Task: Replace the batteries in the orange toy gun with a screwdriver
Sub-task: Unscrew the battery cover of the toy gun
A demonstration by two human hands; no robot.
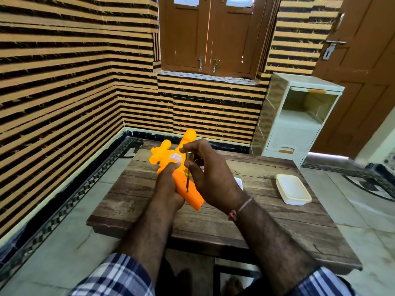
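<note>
- Toy gun [188,189]: light hollow plastic, probably slick, held above the table [149,197]; left hand [168,184] wraps its handle.
- Right hand [211,178] pinches the screwdriver [188,167], tip down on that handle, just beside the left fingers.

White tray [239,182] mostly hidden behind right hand [213,178] — screwdriver [187,169] tip contact unclear.

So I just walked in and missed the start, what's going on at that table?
A person holds an orange toy gun above the wooden table in the left hand. The right hand grips a yellow-handled screwdriver, tip down on the gun's grip. A white lidded container sits to the right.
</note>
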